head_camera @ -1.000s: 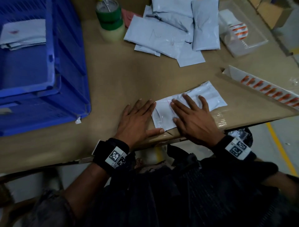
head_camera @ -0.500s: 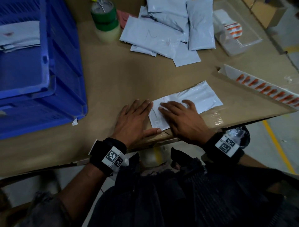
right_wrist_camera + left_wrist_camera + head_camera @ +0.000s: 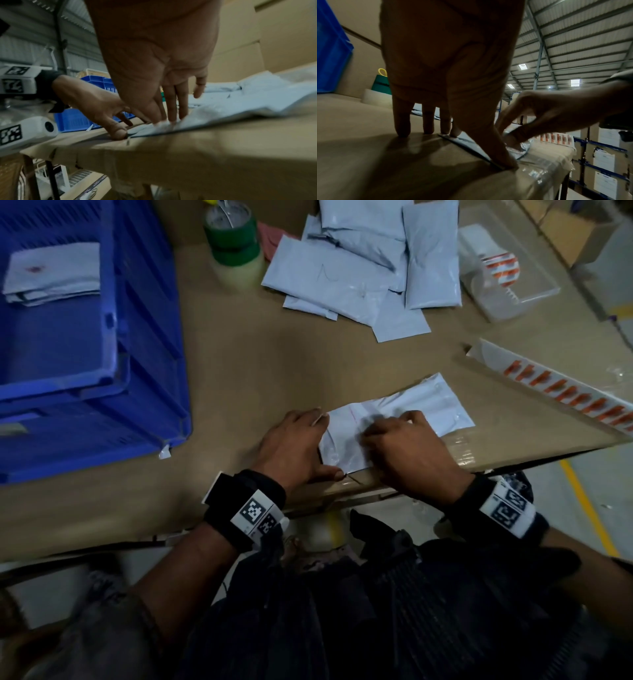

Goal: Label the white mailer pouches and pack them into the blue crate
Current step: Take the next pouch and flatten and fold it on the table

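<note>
The right hand (image 3: 407, 453) has slid left along the pouch (image 3: 428, 409), fingers now bent and pressing the label down — labelling looks nearly finished. The left hand (image 3: 294, 446), fingers straight, pins the pouch's near end. The crate (image 3: 150, 364) waits left on the cardboard-topped table (image 3: 274, 364) — a warehouse.

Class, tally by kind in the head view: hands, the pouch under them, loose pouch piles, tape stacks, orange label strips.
Hands: 2, left hand, right hand
Pouch under the hands: 1
Loose pouch pile: 1
Tape stack: 1
Orange label strip: 1
Total: 6
</note>
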Tool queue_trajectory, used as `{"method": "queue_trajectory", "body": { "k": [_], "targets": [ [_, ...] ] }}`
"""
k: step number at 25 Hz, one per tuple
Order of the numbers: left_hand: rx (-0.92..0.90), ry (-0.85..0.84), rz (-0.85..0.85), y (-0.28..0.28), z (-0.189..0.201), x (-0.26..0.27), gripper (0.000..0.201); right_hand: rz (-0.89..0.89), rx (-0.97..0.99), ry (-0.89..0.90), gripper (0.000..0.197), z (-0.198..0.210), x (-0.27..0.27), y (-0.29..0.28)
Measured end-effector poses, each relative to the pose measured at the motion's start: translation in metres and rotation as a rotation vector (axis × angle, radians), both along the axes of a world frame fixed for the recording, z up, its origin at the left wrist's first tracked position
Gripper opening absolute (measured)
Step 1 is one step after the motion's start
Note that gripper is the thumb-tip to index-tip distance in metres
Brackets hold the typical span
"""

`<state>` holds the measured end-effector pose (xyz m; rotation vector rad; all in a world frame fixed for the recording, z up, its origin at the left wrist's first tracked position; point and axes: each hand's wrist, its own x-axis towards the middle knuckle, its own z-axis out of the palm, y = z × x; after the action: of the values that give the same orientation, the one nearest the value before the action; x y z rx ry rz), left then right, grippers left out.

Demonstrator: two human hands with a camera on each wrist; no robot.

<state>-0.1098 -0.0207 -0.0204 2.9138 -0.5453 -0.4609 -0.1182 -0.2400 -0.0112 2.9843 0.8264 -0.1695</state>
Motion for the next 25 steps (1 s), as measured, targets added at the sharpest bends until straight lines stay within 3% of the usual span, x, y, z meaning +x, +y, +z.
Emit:
{"method": "queue_trajectory", "body": {
  "k": [5,10,13,18,25],
  "targets": [
    [0.015,0.005,-0.014,0.0,-0.001,-0.002,0.107,0.06,0.081,0.048,0.049,-0.015,-0.011,0.016],
    [0.025,-0.01,-0.019,0.004,-0.003,-0.003,0.107,0.002,0.086,-0.01,0.035,-0.004,-0.023,0.003],
    [0.033,-0.002,-0.026,0.006,-0.003,-0.005,0.106,-0.019,0.095,0.05,0.048,-0.015,-0.005,0.029],
    [0.053,-0.008,-0.05,0.012,-0.005,-0.006,0.107,0.076,0.109,-0.017,0.047,-0.019,-0.048,-0.002],
    [0.024,0.007,-0.043,0.012,-0.006,-0.007,0.107,-0.04,0.014,-0.027,0.059,-0.035,-0.024,0.008]
  ]
}}
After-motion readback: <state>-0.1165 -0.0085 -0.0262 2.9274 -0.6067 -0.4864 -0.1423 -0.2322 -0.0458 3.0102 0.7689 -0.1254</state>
